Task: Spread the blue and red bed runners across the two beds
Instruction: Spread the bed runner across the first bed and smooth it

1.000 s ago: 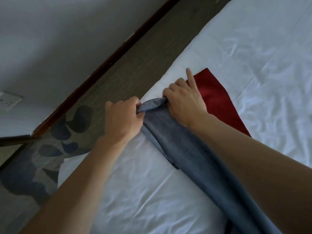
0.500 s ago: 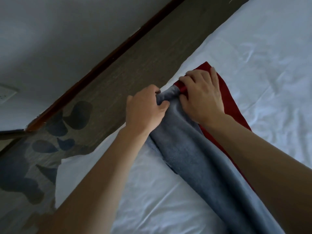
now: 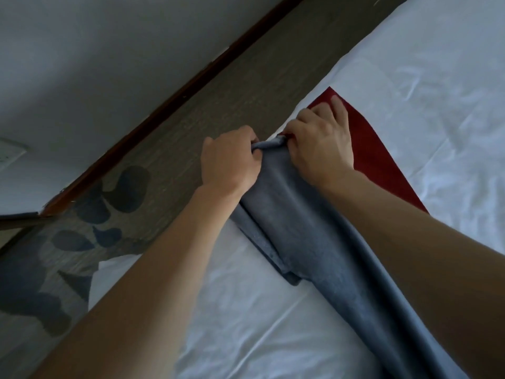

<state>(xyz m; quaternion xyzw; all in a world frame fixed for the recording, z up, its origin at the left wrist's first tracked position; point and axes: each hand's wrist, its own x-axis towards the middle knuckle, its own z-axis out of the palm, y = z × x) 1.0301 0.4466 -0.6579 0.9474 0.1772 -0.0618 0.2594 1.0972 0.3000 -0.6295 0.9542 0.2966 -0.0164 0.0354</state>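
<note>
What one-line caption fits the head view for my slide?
Both hands, left hand and right hand, grip the blue runner end beside the red runner at the bed edge.

- Blue bed runner point(image 3: 314, 228): muted grey-blue, plain, with no printed pattern; folds show as darker blue-grey bands.
- Red bed runner point(image 3: 374, 160): deep, solid red, plain, without markings.
- Bed sheet point(image 3: 437, 91): plain white, with pale bluish-grey shading in the creases.
- Carpet point(image 3: 169, 149): grey-brown ground with a fine woven texture, patterned with dark navy-grey rounded, leaf-like blotches point(image 3: 128, 187) grouped toward the lower left.
- Skirting board point(image 3: 164, 105): dark reddish-brown strip.
- Wall point(image 3: 95, 50): plain off-white to light grey.
- Wall socket plate point(image 3: 11, 151): white.
</note>
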